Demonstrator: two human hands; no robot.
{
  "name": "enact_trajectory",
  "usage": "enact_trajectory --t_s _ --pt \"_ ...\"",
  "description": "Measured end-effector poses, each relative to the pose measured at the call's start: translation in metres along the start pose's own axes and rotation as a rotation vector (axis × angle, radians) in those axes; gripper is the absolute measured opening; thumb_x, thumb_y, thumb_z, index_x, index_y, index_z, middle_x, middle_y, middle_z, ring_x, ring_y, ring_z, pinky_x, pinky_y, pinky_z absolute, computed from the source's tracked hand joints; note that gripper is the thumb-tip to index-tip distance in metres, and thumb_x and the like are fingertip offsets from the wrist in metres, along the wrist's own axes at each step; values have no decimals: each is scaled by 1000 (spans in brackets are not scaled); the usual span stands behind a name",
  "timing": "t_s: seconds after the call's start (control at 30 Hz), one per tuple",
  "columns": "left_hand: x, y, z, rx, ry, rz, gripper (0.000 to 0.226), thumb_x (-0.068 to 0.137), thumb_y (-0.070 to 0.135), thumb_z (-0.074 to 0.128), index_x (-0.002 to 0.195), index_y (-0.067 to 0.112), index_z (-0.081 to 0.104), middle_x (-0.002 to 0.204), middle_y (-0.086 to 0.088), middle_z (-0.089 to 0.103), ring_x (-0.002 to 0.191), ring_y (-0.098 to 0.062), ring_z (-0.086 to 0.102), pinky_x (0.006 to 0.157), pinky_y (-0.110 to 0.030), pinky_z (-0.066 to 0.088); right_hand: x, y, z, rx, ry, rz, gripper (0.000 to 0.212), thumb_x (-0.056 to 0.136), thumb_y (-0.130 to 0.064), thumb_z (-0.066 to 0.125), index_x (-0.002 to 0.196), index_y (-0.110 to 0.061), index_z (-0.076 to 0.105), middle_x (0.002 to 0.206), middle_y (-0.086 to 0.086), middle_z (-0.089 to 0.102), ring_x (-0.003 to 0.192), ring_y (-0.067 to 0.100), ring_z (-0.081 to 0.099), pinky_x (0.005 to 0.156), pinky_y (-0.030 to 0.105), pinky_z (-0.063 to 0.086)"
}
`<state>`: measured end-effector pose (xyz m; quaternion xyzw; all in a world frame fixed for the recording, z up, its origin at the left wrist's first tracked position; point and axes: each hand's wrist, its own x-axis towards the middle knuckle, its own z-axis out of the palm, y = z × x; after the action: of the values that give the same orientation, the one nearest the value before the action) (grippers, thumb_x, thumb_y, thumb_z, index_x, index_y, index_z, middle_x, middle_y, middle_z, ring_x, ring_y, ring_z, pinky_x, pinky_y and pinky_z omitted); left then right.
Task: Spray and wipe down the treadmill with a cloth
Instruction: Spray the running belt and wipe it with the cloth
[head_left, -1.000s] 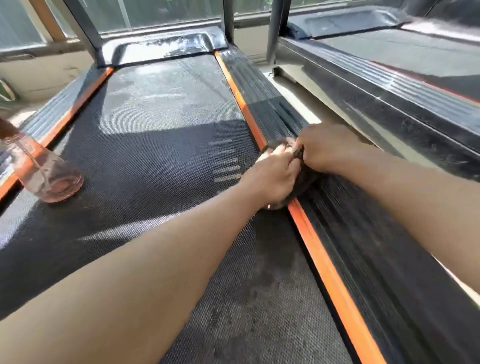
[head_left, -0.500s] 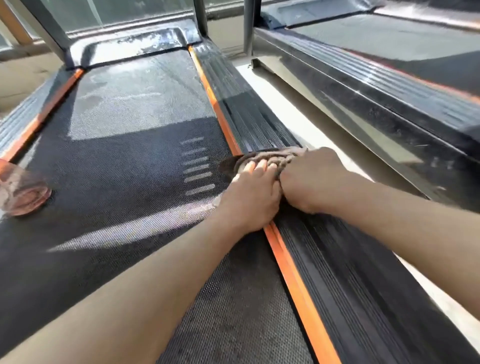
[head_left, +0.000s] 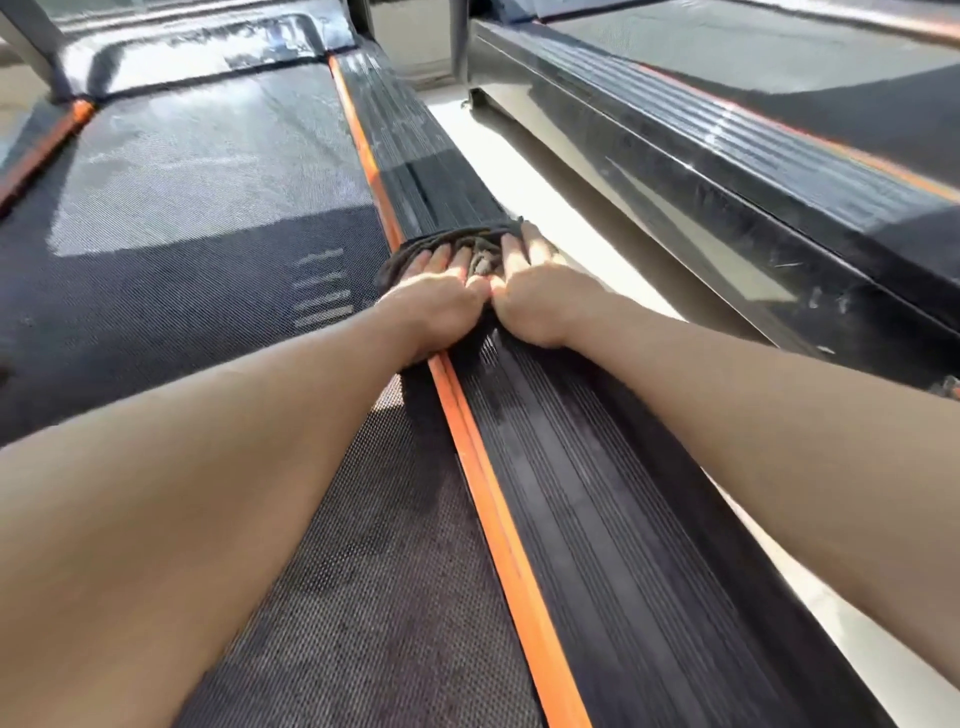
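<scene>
Left hand: the left hand (head_left: 434, 306) pressed down on the cloth (head_left: 479, 257), palm down, right beside the other hand.
Left fingers: the fingers (head_left: 440, 259) lay fairly straight and flat on the fabric, gripping nothing.
Right hand: the right hand (head_left: 540, 309) pressed on the same cloth, with its thumb side touching the left hand.
Right fingers: these fingers (head_left: 535, 245) were stretched forward and flat, not curled round anything.
Cloth: dark and bunched, it lay across the ribbed side rail (head_left: 613, 519) on the right of the treadmill (head_left: 197, 52). Its left edge reached over the orange strip (head_left: 496, 519) to the edge of the belt (head_left: 182, 322).
Belt: a dark woven surface, partly in sun and partly in shade, with 4 pale dashes printed near the hands.
Rail: black with lengthwise grooves, running from the near edge of the view up to the front cover.
Floor: a pale strip of floor (head_left: 550, 208) showed just right of the rail.
Neighbour: a second treadmill (head_left: 753, 171) stood beyond that strip, also with an orange line along its side.
</scene>
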<state>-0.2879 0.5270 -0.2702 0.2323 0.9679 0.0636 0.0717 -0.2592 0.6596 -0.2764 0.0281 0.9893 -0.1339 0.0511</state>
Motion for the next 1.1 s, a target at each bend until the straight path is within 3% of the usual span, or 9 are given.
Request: enact_trajectory --t_s 0.3,0.4,0.5,0.57,0.67,0.73,0.83,0.97,1.1 --pt "-52 15 13 27 21 88 56 103 33 21 155 13 15 163 -8 10 150 -24 6 122 -40 7 -84 1 -9 -167 193 -124 45 96 -42 40 134 -19 44 134 12 49 121 33 49 90 43 44" --pt "-99 30 22 62 74 195 56 104 34 23 155 11 15 163 -8 12 150 -21 7 120 -31 -3 -121 -2 -22 -288 203 -71 26 90 -46 44 94 -22 55 106 10 63 89 31 57 68 35 40" --pt "-136 43 26 26 149 220 57 103 36 25 155 14 18 162 -5 17 150 -18 10 121 -27 0 -140 -8 -32 -259 165 9 30 92 -37 42 66 -21 42 93 8 60 75 29 45 64 33 34" --pt "-148 45 30 53 183 276 57 103 34 23 154 9 21 161 -11 21 150 -20 12 121 -26 -2 -139 -13 -22 -240 67 -13 31 98 -30 34 92 -13 59 116 22 58 104 33 54 81 38 43" --pt "-140 31 32 19 144 223 57 104 30 20 155 6 13 162 -13 13 151 -20 5 122 -29 -6 -115 -19 0 -118 -35 -76 48 104 -24 23 142 2 34 155 29 23 147 37 20 118 47 24" --pt "-123 13 26 -71 61 57 56 104 31 20 155 7 14 163 -12 12 150 -23 11 122 -38 12 -89 -32 3 -139 -34 -93 51 105 -34 20 148 -7 27 162 20 12 150 31 12 120 51 15" --pt "-97 -19 15 -31 33 -70 47 100 32 29 143 12 34 149 -12 39 135 -30 41 106 -42 37 -44 -58 12 -206 -10 -90 57 104 -39 18 155 -13 18 165 13 4 152 27 6 118 58 4" --pt "-72 -55 4 236 -92 -69 66 97 43 37 156 22 13 161 2 20 148 -24 20 116 -50 22 -2 -91 27 -195 -29 -108 60 103 -36 23 158 -19 8 166 3 -14 152 19 -12 118 60 -4" --pt "-60 -68 3 243 -64 -62 69 96 50 42 156 28 14 161 12 18 150 -23 12 118 -54 15 8 -99 28 -236 0 -172 54 102 -31 30 154 -19 27 167 0 -4 153 21 -7 119 59 0"
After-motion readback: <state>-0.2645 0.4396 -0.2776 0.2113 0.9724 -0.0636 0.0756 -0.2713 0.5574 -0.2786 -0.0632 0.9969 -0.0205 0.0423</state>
